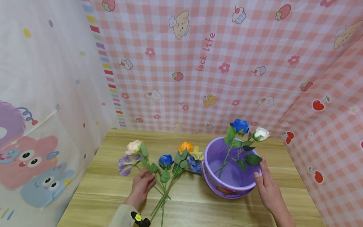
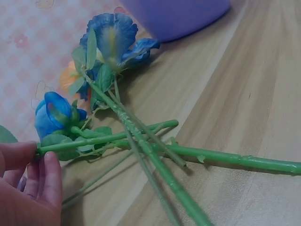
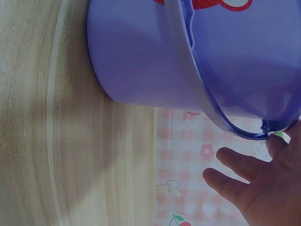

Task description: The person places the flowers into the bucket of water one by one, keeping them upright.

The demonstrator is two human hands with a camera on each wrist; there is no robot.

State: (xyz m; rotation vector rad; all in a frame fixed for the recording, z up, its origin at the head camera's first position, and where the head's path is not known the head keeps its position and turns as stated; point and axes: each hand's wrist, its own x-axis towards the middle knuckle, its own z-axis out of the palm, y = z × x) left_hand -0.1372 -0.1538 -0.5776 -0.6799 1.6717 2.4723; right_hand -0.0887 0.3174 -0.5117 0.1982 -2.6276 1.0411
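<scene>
My left hand [image 1: 142, 185] pinches a green stem between thumb and fingertips, seemingly that of the cream rose [image 1: 134, 147]. A purple flower [image 1: 127, 164] lies beside that rose. Just right of the hand is a blue rose [image 1: 166, 160], its stem crossing others on the table. A purple bucket [image 1: 211, 179] stands further right, with a second blue rose [image 1: 241, 125] and a white rose [image 1: 262, 133] leaning out of it. My right hand [image 1: 269, 190] touches the bucket's right rim, thumb on the edge; other fingers spread straight in the right wrist view [image 3: 268, 179].
An orange flower [image 1: 185, 147], a yellowish flower [image 1: 197, 153] and a ruffled blue flower [image 1: 194, 162] lie between the blue rose and the bucket. The bucket's handle [image 3: 193, 75] hangs down its side. Printed cloth [image 1: 198, 82] walls the wooden table [image 1: 227, 214].
</scene>
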